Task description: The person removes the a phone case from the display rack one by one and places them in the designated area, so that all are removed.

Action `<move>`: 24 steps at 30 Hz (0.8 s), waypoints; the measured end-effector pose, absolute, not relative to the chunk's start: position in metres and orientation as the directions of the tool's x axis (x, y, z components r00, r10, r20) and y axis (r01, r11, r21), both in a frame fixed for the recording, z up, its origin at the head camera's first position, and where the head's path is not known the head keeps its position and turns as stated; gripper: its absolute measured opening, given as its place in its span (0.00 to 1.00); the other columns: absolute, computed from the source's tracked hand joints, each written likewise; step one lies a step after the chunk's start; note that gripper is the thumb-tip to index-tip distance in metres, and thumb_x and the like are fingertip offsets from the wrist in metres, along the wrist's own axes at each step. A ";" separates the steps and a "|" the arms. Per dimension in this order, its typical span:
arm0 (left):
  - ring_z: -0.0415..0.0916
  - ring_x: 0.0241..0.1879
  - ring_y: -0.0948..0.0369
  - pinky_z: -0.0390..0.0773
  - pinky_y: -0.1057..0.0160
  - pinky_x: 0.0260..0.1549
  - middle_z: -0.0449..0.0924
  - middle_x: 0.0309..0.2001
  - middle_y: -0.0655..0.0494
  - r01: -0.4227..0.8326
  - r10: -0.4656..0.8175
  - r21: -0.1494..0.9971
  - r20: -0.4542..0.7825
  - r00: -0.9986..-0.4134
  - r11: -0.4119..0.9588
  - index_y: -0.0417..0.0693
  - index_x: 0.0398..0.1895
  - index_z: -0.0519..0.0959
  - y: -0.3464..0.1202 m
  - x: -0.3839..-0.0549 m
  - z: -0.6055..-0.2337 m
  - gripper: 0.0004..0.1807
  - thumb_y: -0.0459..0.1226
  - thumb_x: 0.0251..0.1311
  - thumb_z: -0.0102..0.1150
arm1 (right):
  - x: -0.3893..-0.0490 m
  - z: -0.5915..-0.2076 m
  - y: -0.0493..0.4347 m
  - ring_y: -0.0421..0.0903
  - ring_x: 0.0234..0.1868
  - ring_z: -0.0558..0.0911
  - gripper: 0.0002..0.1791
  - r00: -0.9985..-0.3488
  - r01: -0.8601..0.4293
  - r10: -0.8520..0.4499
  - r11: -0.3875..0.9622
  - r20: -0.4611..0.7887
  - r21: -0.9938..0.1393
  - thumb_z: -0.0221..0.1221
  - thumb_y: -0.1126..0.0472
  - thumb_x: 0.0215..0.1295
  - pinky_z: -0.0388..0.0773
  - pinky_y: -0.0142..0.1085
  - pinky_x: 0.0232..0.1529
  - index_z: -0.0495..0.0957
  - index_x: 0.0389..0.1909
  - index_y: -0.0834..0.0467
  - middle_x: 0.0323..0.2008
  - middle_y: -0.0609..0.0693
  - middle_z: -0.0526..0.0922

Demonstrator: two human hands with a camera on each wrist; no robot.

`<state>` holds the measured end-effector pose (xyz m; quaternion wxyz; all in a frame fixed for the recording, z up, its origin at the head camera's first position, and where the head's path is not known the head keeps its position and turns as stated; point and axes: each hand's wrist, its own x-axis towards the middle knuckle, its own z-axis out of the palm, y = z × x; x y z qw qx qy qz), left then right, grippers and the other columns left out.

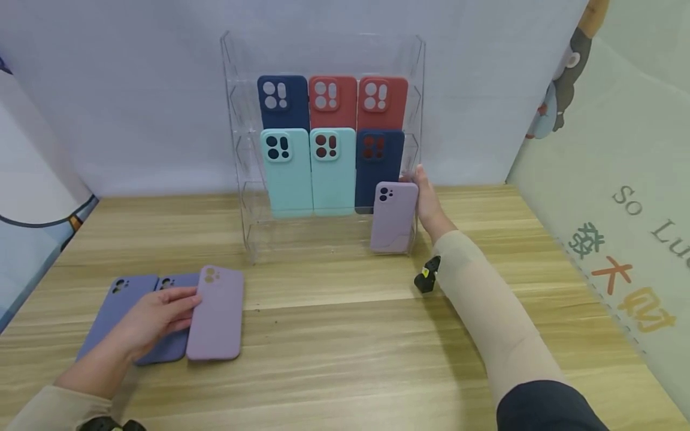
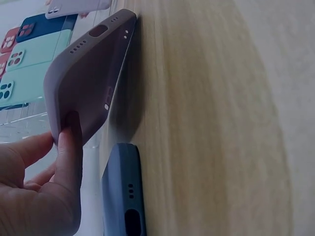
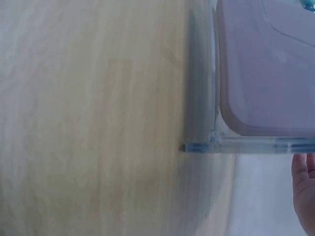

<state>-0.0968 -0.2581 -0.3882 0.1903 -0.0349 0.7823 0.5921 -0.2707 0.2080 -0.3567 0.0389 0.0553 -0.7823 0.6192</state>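
Note:
My left hand (image 1: 156, 317) pinches a lilac phone case (image 1: 218, 314) by its side edge, thumb on one face. In the left wrist view, the held phone case (image 2: 83, 78) is tilted, its hollow inside and port cutouts showing. Two violet-blue phone cases (image 1: 121, 299) lie on the table, one partly under the left hand. Another lilac phone case (image 1: 396, 218) stands in the bottom tier of a clear acrylic rack (image 1: 323, 236), at its right end. My right hand (image 1: 428, 203) is at that end, one finger pointing up; its other fingers are partly hidden behind the case and side panel.
Higher tiers hold navy (image 1: 293, 114), red (image 1: 331, 114) and mint (image 1: 286, 185) phone cases, side by side in overlapping rows. The rack stands near the back of the wooden table (image 1: 345, 359), before a white cloth. A printed curtain (image 1: 609, 197) hangs at right.

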 end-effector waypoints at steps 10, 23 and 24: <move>0.76 0.37 0.71 0.79 0.68 0.38 0.77 0.45 0.56 -0.301 0.151 0.900 -0.360 -0.920 0.314 0.20 0.65 0.50 -0.261 -0.098 -0.391 0.35 0.39 0.68 0.49 | -0.274 -0.359 0.208 0.55 0.64 0.64 0.41 -0.991 -0.129 -0.045 0.240 0.122 -0.962 0.22 0.38 0.71 0.58 0.46 0.64 0.59 0.67 0.64 0.64 0.62 0.65; 0.75 0.39 0.70 0.79 0.67 0.40 0.71 0.55 0.41 -0.307 0.163 0.884 -0.381 -0.910 0.352 0.19 0.65 0.48 -0.262 -0.101 -0.390 0.36 0.41 0.69 0.47 | -0.271 -0.358 0.209 0.56 0.61 0.66 0.43 -0.990 -0.141 -0.045 0.221 0.135 -0.965 0.22 0.36 0.70 0.60 0.47 0.63 0.60 0.65 0.67 0.62 0.64 0.66; 0.75 0.40 0.70 0.79 0.67 0.41 0.70 0.56 0.40 -0.312 0.165 0.882 -0.387 -0.907 0.354 0.20 0.65 0.48 -0.262 -0.102 -0.389 0.37 0.42 0.69 0.47 | -0.271 -0.359 0.209 0.56 0.61 0.66 0.42 -0.990 -0.143 -0.041 0.221 0.137 -0.965 0.23 0.36 0.70 0.60 0.47 0.63 0.61 0.65 0.67 0.61 0.64 0.66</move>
